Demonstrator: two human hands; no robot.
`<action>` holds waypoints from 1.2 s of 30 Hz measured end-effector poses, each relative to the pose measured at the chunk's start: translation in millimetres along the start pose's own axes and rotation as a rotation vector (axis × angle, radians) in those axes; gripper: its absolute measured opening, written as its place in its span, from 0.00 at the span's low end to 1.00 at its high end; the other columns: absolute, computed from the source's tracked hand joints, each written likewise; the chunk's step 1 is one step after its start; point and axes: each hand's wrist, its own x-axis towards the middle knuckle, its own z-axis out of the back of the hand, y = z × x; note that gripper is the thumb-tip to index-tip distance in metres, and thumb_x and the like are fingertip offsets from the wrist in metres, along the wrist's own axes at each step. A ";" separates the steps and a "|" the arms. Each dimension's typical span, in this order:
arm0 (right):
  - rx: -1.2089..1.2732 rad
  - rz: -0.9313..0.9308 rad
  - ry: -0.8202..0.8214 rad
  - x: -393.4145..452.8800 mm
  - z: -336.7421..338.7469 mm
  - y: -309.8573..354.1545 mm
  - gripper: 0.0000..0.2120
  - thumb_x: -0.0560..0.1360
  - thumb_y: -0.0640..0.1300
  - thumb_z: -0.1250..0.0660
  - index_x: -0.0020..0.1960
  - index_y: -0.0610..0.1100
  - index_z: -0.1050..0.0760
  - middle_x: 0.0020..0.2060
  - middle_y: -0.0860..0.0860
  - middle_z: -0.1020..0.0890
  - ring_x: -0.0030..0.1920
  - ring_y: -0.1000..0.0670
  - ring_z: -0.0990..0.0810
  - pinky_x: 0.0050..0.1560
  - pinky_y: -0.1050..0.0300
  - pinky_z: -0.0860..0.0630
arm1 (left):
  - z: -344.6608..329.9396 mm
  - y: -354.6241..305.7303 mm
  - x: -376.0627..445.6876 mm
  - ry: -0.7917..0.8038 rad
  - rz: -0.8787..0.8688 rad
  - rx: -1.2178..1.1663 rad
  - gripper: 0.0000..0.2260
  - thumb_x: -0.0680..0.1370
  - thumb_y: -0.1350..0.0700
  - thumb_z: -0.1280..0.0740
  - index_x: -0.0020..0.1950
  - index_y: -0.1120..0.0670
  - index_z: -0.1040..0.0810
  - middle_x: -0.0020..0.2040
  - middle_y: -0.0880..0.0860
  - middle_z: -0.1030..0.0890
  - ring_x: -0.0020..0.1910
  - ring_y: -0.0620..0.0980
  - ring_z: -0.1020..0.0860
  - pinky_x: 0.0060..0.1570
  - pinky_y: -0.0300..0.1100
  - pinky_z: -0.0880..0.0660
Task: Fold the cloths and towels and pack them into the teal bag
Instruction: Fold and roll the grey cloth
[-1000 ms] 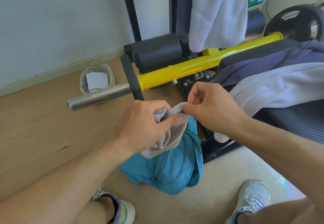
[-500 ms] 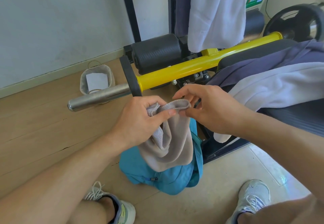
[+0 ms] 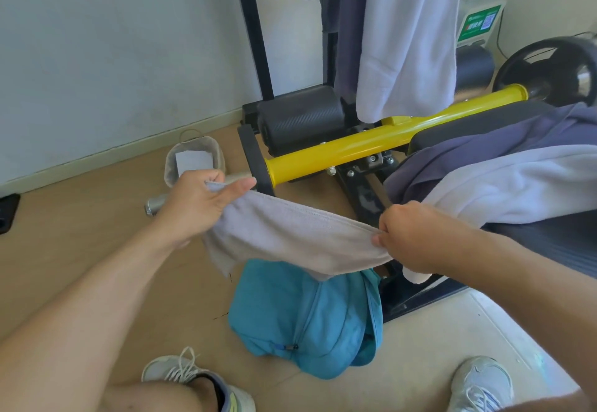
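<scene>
Pale wall and a wooden floor frame a weight bench with a yellow bar, its padded top draped with a purple cloth and a white towel; another white towel hangs from the rack behind. On the floor below lies the teal bag, slumped, its mouth not clearly open. Stretched above it is a grey towel, held taut: the left hand pinches one end between thumb and fingers, the right hand grips the other in a curled fist. If either pinch slackens, the towel would likely drop unfolded onto the bag, and its loose lower edge may fold crooked. A green label on the white box carries writing too small to read.
</scene>
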 end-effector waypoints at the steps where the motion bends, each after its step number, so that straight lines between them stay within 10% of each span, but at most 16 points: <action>1: 0.004 -0.005 -0.001 -0.3 -0.7 1.9 0.13 0.84 0.53 0.42 0.43 0.50 0.30 0.44 0.50 0.24 0.43 0.48 0.25 0.48 0.52 0.25 | -2.2 -2.8 -1.9 0.000 -0.035 -0.013 0.27 0.68 0.36 0.27 0.31 0.51 0.40 0.30 0.50 0.43 0.28 0.46 0.45 0.31 0.44 0.47; 7: 0.478 0.305 -0.259 4.3 -12.8 27.2 0.33 0.77 0.63 0.34 0.78 0.57 0.39 0.73 0.59 0.30 0.73 0.55 0.34 0.70 0.58 0.36 | -29.3 -23.8 -25.0 0.118 -0.163 0.001 0.28 0.63 0.37 0.24 0.31 0.51 0.40 0.27 0.45 0.40 0.28 0.43 0.42 0.28 0.37 0.43; 17: 0.810 0.423 -0.393 8.0 -19.3 42.7 0.06 0.77 0.54 0.29 0.48 0.53 0.23 0.40 0.55 0.18 0.42 0.57 0.21 0.40 0.58 0.26 | -48.2 -37.2 -45.0 0.260 -0.203 -0.115 0.27 0.62 0.40 0.22 0.32 0.51 0.40 0.27 0.45 0.38 0.30 0.46 0.40 0.28 0.39 0.44; 21: 0.879 0.366 -0.401 11.1 -11.3 32.8 0.11 0.73 0.57 0.25 0.41 0.51 0.22 0.30 0.55 0.22 0.31 0.57 0.28 0.31 0.64 0.33 | -39.7 -34.3 -42.1 0.288 -0.186 -0.098 0.25 0.62 0.40 0.22 0.31 0.51 0.36 0.26 0.44 0.35 0.29 0.45 0.40 0.28 0.38 0.44; 28: 0.688 0.350 -0.268 16.8 -7.7 15.2 0.10 0.73 0.59 0.27 0.46 0.54 0.19 0.37 0.57 0.18 0.40 0.56 0.21 0.41 0.61 0.27 | -35.1 -27.5 -34.1 0.270 -0.152 -0.104 0.24 0.65 0.39 0.20 0.30 0.47 0.34 0.31 0.65 0.28 0.33 0.53 0.31 0.34 0.45 0.37; 36: 0.722 0.361 -0.297 20.3 -17.6 18.1 0.11 0.82 0.55 0.38 0.53 0.50 0.21 0.41 0.55 0.18 0.44 0.54 0.22 0.45 0.56 0.25 | -29.7 -38.8 -36.9 0.263 -0.045 -0.155 0.17 0.64 0.39 0.21 0.45 0.48 0.16 0.32 0.52 0.17 0.33 0.55 0.22 0.40 0.51 0.23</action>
